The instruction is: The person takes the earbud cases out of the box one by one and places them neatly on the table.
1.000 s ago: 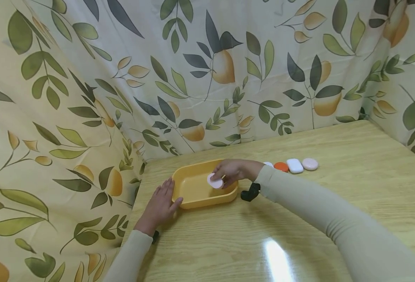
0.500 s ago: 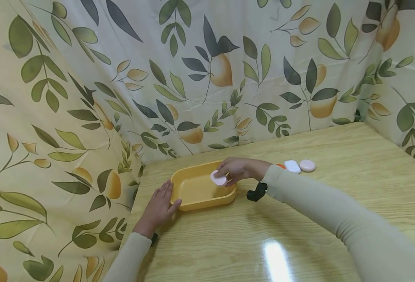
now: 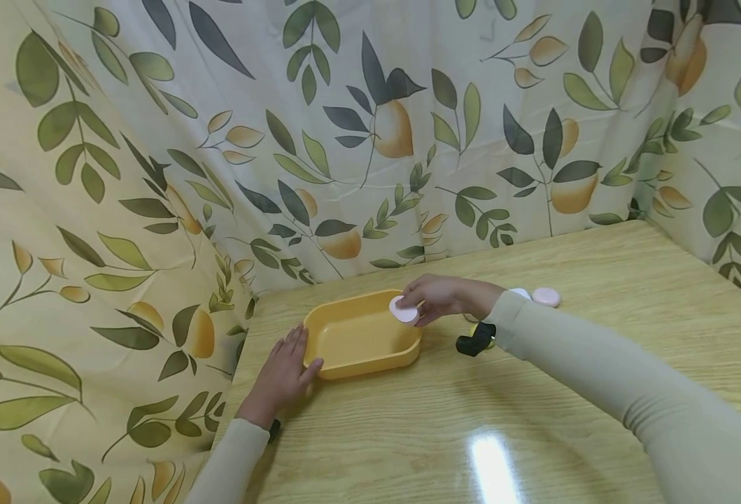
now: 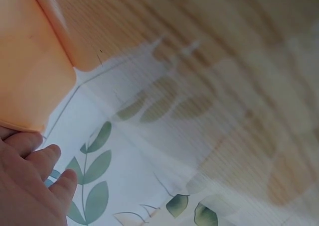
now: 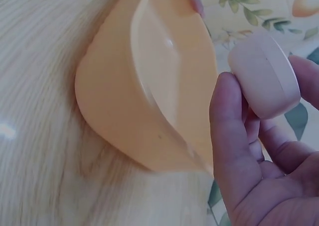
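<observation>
A yellow-orange tray (image 3: 370, 365) with rounded ends and raised walls stands on the table. My left hand (image 3: 285, 374) rests at its left end, fingers extended along the outside and thumb at the front rim. In the left wrist view, left fingertips (image 4: 45, 159) lie by the tray's edge. Over the tray's right end, my right hand (image 3: 436, 295) pinches a round, thick, pale pink soap bar (image 5: 264, 76) between thumb and fingers. The right wrist view shows it tilted, above the rim. Its underside is partly behind the fingers.
A pink round bar (image 3: 546, 297) and a white bar (image 3: 521, 292) lie right of the tray, the white one partly behind the right sleeve. Something yellow shows beside the black wrist camera (image 3: 474, 343). A leaf-patterned curtain (image 3: 345, 140) hangs behind the wood-grain table (image 3: 370, 434).
My right hand has moved rightward and slightly up with the pink soap bar, from over the tray's middle to its right end. The left hand keeps its place on the tray.
</observation>
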The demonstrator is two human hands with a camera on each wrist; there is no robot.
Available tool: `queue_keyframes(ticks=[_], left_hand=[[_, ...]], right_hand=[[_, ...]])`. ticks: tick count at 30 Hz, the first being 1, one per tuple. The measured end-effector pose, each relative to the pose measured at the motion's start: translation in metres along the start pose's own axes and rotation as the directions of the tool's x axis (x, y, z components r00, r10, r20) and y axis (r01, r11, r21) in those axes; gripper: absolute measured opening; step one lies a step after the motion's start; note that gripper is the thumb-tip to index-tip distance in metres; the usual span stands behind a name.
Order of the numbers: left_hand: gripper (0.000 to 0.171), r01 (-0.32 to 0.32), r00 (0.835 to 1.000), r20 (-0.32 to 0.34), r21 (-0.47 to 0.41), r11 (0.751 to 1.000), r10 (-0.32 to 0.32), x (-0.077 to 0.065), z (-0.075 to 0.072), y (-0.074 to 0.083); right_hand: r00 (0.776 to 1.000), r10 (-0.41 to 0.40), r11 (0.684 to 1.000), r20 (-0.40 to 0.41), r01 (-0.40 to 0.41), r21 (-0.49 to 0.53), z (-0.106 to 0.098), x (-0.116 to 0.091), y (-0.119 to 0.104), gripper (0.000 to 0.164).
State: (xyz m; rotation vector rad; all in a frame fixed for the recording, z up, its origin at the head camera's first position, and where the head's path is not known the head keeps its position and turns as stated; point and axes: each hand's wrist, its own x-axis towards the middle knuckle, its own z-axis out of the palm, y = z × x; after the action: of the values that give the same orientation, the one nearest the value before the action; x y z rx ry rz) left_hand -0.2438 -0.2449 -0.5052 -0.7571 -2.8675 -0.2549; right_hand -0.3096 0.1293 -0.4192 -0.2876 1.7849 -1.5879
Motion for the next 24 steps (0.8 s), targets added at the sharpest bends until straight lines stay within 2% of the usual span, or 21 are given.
queue_keyframes(ticks=[9, 18, 24], left_hand=[[0.079, 0.013, 1.000, 0.027, 0.008, 1.000, -0.013, 0.001, -0.001, 0.001], [0.077, 0.004, 1.000, 0.000, 0.001, 1.000, -0.004, -0.002, -0.001, 0.001], [0.078, 0.007, 1.000, 0.008, -0.002, 1.000, -0.007, -0.001, -0.001, 0.001]], right_hand=[[0.999, -0.007, 1.000, -0.035, 0.008, 0.014, -0.018, -0.016, -0.002, 0.023], [0.999, -0.020, 1.000, -0.049, 0.020, 0.000, -0.034, -0.032, 0.003, 0.021], [0.998, 0.005, 1.000, -0.057, -0.006, -0.026, -0.042, -0.043, 0.008, 0.024]])
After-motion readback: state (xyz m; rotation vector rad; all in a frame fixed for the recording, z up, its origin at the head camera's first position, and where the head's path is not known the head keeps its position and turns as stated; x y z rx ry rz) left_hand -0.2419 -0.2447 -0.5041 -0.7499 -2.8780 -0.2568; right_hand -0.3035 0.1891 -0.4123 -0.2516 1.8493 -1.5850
